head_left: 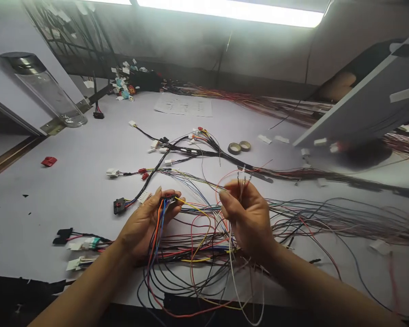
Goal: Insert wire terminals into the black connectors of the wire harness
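Observation:
My left hand (146,220) is closed around a dark connector (170,197) with orange, blue, yellow and other wires running out of it. Its far side is hidden by my fingers. My right hand (247,218) pinches several thin wires whose crimped metal terminals (244,178) stick up above the fingers. White and dark wires hang in loops below that hand. Beneath both hands lies a loose bundle of coloured wires (194,240). A black-wrapped wiring harness (204,152) with white and red plugs rests just beyond them, and a black connector (119,206) sits beside my left hand.
Two tape rolls (234,148) lie behind the harness, near a printed sheet (183,105). A glass bottle (49,91) stands at the left, with a red plug (49,161) in front. A slanted panel (361,95) rises at the right; another person's arm (339,86) shows behind it.

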`<control>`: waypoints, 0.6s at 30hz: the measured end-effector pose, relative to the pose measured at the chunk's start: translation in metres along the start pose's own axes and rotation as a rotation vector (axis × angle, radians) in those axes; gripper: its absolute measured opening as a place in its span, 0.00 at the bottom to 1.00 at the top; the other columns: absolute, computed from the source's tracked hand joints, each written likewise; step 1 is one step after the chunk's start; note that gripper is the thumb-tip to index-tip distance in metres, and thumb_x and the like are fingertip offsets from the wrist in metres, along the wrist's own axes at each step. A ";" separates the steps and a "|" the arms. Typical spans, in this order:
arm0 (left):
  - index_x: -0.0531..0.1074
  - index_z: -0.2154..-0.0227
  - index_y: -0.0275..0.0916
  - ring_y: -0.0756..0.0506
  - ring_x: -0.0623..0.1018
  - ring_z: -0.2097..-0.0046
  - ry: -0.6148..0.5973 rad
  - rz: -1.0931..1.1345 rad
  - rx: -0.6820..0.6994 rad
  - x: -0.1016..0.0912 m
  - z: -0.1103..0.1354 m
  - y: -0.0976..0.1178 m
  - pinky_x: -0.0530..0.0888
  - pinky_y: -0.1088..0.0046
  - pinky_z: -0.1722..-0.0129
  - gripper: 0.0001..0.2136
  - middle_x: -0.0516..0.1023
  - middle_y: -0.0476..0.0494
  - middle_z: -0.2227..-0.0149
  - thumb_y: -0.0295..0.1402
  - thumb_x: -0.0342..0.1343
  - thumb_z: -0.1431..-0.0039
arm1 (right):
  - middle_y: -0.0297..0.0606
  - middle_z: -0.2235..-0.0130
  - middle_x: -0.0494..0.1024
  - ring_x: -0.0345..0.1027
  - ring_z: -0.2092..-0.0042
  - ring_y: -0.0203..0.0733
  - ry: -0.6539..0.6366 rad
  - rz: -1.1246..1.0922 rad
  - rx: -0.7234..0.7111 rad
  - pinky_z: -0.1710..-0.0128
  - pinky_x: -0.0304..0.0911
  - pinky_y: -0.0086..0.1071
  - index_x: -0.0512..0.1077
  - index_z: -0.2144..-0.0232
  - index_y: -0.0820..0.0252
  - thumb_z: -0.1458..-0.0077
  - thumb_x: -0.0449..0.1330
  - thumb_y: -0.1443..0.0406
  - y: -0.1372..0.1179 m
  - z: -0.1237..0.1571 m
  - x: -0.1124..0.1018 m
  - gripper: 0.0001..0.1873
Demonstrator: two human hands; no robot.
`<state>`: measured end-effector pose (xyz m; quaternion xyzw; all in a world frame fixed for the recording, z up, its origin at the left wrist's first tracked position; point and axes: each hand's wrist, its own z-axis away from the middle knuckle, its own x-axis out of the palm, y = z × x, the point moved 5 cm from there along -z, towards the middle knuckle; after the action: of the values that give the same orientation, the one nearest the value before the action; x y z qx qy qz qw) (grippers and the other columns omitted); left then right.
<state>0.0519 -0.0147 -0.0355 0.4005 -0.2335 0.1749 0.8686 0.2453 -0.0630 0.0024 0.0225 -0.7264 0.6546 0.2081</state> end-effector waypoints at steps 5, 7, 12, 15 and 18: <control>0.78 0.70 0.29 0.44 0.83 0.64 0.062 0.077 -0.040 0.002 -0.002 -0.001 0.82 0.74 0.68 0.16 0.82 0.39 0.66 0.31 0.47 0.33 | 0.23 0.79 0.51 0.44 0.78 0.28 -0.157 0.088 0.141 0.79 0.46 0.27 0.73 0.60 0.58 0.48 0.65 0.62 0.033 -0.017 0.021 0.12; 0.78 0.69 0.30 0.45 0.83 0.65 0.089 0.090 -0.027 0.001 -0.004 -0.002 0.82 0.74 0.69 0.16 0.82 0.40 0.67 0.29 0.46 0.33 | 0.22 0.79 0.50 0.44 0.77 0.28 -0.227 0.120 0.129 0.79 0.46 0.27 0.74 0.59 0.58 0.48 0.66 0.62 0.039 -0.015 0.029 0.13; 0.78 0.71 0.31 0.48 0.82 0.67 0.061 0.040 -0.029 0.000 -0.007 -0.006 0.81 0.75 0.67 0.17 0.82 0.41 0.67 0.30 0.46 0.32 | 0.22 0.78 0.53 0.47 0.77 0.28 -0.254 0.129 0.102 0.79 0.47 0.26 0.72 0.59 0.59 0.49 0.66 0.63 0.047 -0.009 0.033 0.15; 0.78 0.68 0.31 0.47 0.82 0.66 0.001 -0.052 -0.005 0.001 -0.007 -0.009 0.80 0.75 0.64 0.15 0.82 0.40 0.67 0.34 0.50 0.34 | 0.28 0.71 0.66 0.61 0.70 0.31 -0.301 0.068 0.035 0.70 0.63 0.28 0.72 0.58 0.57 0.50 0.67 0.65 0.052 -0.008 0.033 0.16; 0.79 0.65 0.32 0.46 0.81 0.65 -0.092 -0.149 -0.008 0.002 -0.006 -0.013 0.79 0.74 0.63 0.13 0.82 0.38 0.65 0.38 0.56 0.38 | 0.34 0.62 0.72 0.67 0.62 0.35 -0.323 0.098 -0.050 0.60 0.67 0.32 0.73 0.56 0.54 0.50 0.67 0.65 0.055 -0.007 0.034 0.17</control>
<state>0.0615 -0.0176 -0.0455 0.4212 -0.2433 0.0900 0.8691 0.1992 -0.0400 -0.0377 0.0866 -0.7665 0.6338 0.0569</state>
